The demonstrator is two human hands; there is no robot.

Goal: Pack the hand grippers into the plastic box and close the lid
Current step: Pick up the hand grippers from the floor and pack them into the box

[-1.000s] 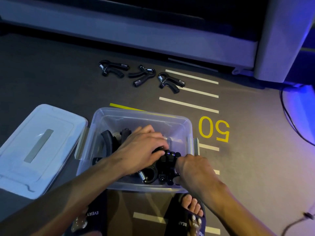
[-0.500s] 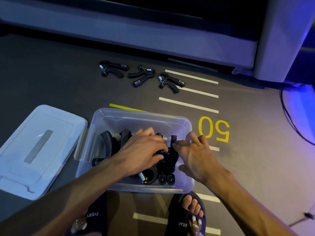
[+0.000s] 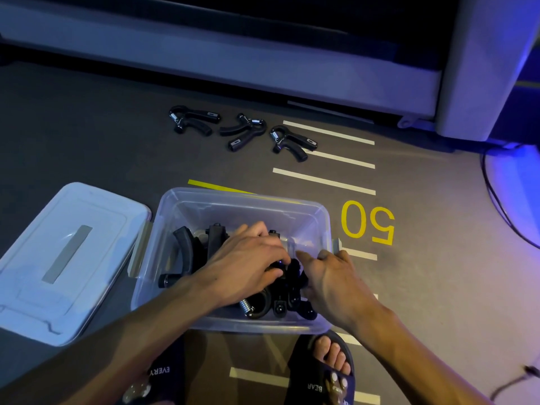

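Note:
A clear plastic box (image 3: 242, 197) stands open on the floor in front of me, with several black hand grippers (image 3: 187, 252) piled inside. My left hand (image 3: 245, 267) is down in the box, its fingers curled over a gripper in the middle of the pile. To its right, my right hand (image 3: 333, 279) rests inside the box's right wall, fingers spread and touching the pile. Three more hand grippers lie on the floor beyond the box: a left one (image 3: 193, 119), a middle one (image 3: 245, 131) and a right one (image 3: 292, 141). The white lid (image 3: 70, 258) lies flat to the box's left.
My feet in black sandals (image 3: 324, 372) are right below the box. A yellow "50" (image 3: 368, 223) and white stripes mark the grey floor. A white machine base (image 3: 263, 65) runs along the back, and a dark cable (image 3: 496, 197) trails at the right.
My right hand has moved from the box's near right corner up along the right side, fingers now spread. My left hand stays on the pile of grippers.

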